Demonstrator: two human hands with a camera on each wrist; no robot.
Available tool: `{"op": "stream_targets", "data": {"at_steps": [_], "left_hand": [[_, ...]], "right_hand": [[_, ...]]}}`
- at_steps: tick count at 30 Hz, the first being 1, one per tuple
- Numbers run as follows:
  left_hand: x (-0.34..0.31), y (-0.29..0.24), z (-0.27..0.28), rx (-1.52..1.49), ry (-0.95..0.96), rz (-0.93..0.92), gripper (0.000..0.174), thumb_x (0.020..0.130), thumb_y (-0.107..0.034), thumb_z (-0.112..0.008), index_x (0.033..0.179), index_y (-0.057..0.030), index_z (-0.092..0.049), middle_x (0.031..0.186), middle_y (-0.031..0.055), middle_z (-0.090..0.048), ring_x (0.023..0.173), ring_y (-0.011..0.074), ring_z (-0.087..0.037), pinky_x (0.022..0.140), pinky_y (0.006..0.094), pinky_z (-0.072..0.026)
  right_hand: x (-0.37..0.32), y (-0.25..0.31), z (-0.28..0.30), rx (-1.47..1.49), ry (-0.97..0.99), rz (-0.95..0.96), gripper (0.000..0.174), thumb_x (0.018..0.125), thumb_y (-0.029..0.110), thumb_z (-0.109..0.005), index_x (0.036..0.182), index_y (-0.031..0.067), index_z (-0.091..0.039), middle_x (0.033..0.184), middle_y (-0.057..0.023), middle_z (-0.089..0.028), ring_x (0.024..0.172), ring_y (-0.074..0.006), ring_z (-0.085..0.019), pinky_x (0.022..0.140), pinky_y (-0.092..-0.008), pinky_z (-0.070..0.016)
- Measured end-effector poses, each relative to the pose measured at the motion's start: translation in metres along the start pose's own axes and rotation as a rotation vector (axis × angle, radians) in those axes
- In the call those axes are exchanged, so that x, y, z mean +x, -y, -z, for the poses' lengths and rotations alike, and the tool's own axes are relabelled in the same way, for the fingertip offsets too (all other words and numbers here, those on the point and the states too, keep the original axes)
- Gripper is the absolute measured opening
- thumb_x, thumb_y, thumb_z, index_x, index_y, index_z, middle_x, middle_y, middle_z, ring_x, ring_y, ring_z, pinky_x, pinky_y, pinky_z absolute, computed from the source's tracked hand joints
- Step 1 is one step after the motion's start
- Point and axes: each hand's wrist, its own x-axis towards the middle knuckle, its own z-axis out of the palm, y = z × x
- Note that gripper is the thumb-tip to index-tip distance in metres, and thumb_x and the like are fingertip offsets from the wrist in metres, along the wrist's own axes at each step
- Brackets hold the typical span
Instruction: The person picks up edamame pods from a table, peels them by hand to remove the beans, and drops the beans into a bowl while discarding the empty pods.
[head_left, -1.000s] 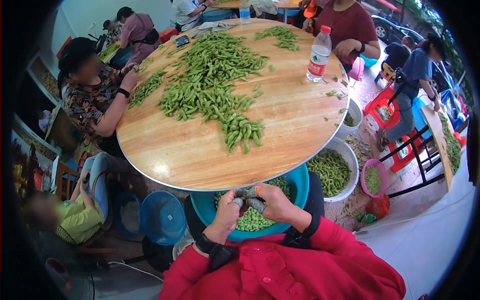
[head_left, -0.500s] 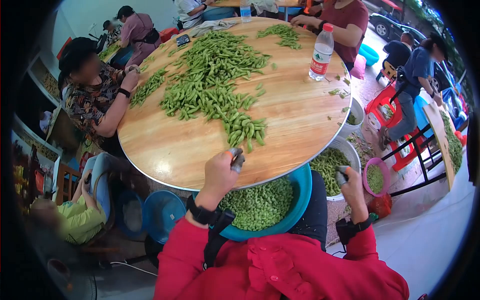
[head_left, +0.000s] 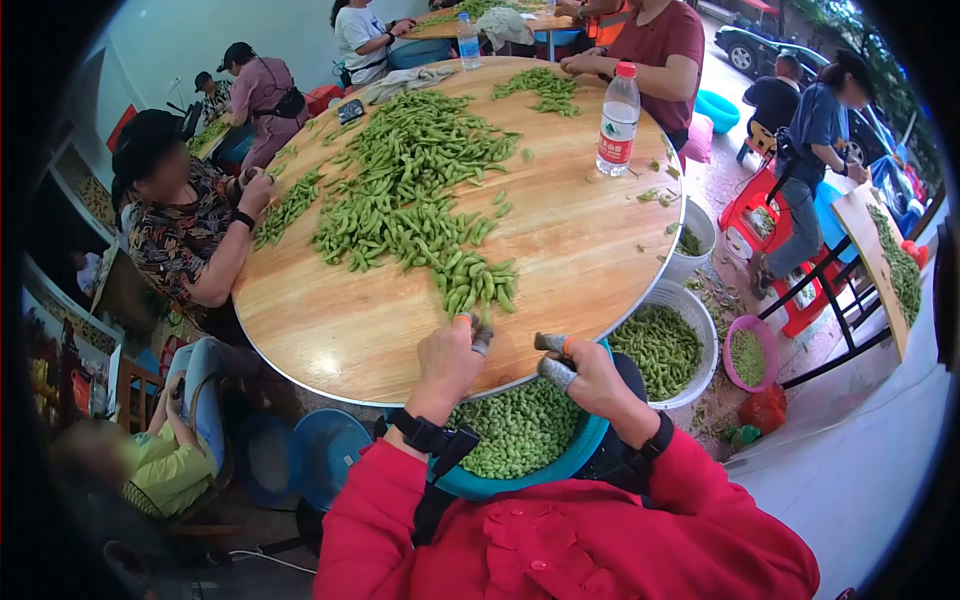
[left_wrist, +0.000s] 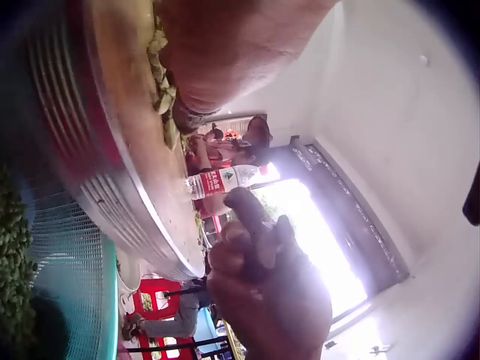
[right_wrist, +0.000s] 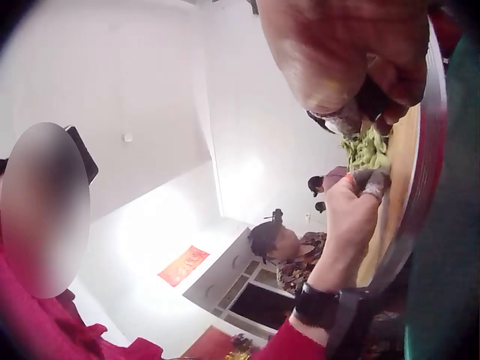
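We've got our left hand [head_left: 449, 360] right at the nearest edamame pods [head_left: 466, 284], its grip impossible to tell, our right hand [head_left: 592, 376] farther off, fingers parted, empty.

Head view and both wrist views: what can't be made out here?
Whether the left hand grips anything: head view, too small; left wrist view, hidden by the hand itself.
Teal basin, far rim: head view, hidden by the table.
Dark object on the table: head view, too small.
Bottle, fine print: head view, too small.
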Motion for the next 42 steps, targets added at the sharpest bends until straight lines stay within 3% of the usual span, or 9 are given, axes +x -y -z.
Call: {"op": "stream_targets", "data": {"at_steps": [10,13,16,17,24,31,34,40,42], "left_hand": [[0.0,-0.006,-0.01,0.032,0.046,-0.001,0.014,0.075,-0.018,-0.056,0.08,-0.0054,-0.056,0.062,0.0137,-0.059,0.058,0.0313,-0.058,0.051,0.0423,-0.0436],[-0.023,-0.014,0.001,-0.285,0.071,0.007,0.014,0.074,-0.011,-0.057,0.083,-0.0014,-0.059,0.069,0.0172,-0.061,0.061,0.0296,-0.06,0.055,0.0367,-0.0463],[-0.043,-0.026,0.01,-0.536,0.128,0.092,0.015,0.074,-0.005,-0.058,0.087,0.0008,-0.059,0.072,0.0175,-0.062,0.065,0.0234,-0.063,0.059,0.0311,-0.0475],[-0.049,-0.021,0.006,-0.56,0.157,0.021,0.015,0.076,-0.003,-0.058,0.089,0.0032,-0.058,0.073,0.0136,-0.062,0.067,0.0148,-0.061,0.061,0.0262,-0.0467],[-0.059,-0.026,0.011,-1.045,0.265,0.16,0.014,0.08,-0.001,-0.056,0.092,0.0041,-0.055,0.078,0.0025,-0.059,0.071,0.0063,-0.053,0.064,0.021,-0.0438],[-0.055,-0.019,0.012,-0.877,0.434,-0.013,0.017,0.085,-0.008,-0.049,0.099,0.0009,-0.054,0.083,0.001,-0.058,0.076,0.0081,-0.049,0.069,0.0239,-0.043],[-0.057,-0.016,0.015,-0.96,0.476,-0.028,0.015,0.084,-0.007,-0.051,0.096,-0.0007,-0.055,0.079,-0.0011,-0.056,0.073,0.0055,-0.047,0.065,0.0211,-0.0412],[-0.059,-0.014,0.026,-1.411,0.73,0.299,0.006,0.083,-0.008,-0.053,0.086,-0.0089,-0.058,0.065,-0.0082,-0.048,0.055,0.0001,-0.039,0.047,0.0154,-0.0288],[-0.061,-0.016,0.027,-1.49,0.668,0.329,0.005,0.083,-0.015,-0.057,0.083,-0.01,-0.058,0.063,-0.008,-0.048,0.051,0.0004,-0.039,0.045,0.0151,-0.0275]], "right_hand": [[-0.004,-0.016,-0.007,0.079,-0.069,0.043,0.032,0.081,0.012,-0.057,0.108,-0.005,-0.053,0.084,-0.0077,-0.061,0.072,-0.0104,-0.053,0.065,-0.024,-0.0439],[-0.002,-0.017,-0.008,0.245,0.016,-0.139,0.032,0.081,0.011,-0.057,0.108,-0.0048,-0.053,0.085,-0.0068,-0.06,0.074,-0.008,-0.052,0.065,-0.0224,-0.0431],[0.006,-0.026,-0.021,0.591,0.069,-0.118,0.026,0.081,0.017,-0.059,0.103,0.0026,-0.058,0.078,0.0039,-0.057,0.061,-0.0002,-0.043,0.053,-0.0163,-0.0345],[0.007,-0.025,-0.022,0.597,0.107,-0.11,0.026,0.081,0.018,-0.059,0.103,0.0027,-0.058,0.078,0.0043,-0.057,0.061,-0.0004,-0.043,0.053,-0.0163,-0.0347],[0.001,-0.018,-0.019,0.547,0.15,0.015,0.022,0.081,0.018,-0.06,0.097,0.0027,-0.059,0.084,0.0041,-0.058,0.073,-0.0036,-0.05,0.065,-0.0192,-0.0404],[0.002,-0.018,-0.016,0.455,0.17,0.075,0.017,0.081,0.011,-0.06,0.093,-0.0002,-0.059,0.084,-0.0007,-0.061,0.077,-0.0067,-0.052,0.07,-0.0227,-0.0433],[0.004,-0.016,-0.015,0.405,0.204,0.091,0.017,0.08,0.011,-0.06,0.093,-0.0005,-0.06,0.084,-0.0012,-0.061,0.077,-0.0072,-0.053,0.07,-0.0234,-0.0436],[0.002,-0.015,-0.014,0.413,0.293,0.171,0.014,0.081,0.01,-0.058,0.09,-0.0008,-0.059,0.081,-0.0009,-0.061,0.076,-0.0078,-0.053,0.068,-0.024,-0.0442],[-0.001,-0.005,-0.014,0.498,0.3,0.122,0.015,0.082,0.008,-0.056,0.094,-0.0019,-0.058,0.084,-0.002,-0.061,0.078,-0.0085,-0.054,0.07,-0.0236,-0.0444]]}}
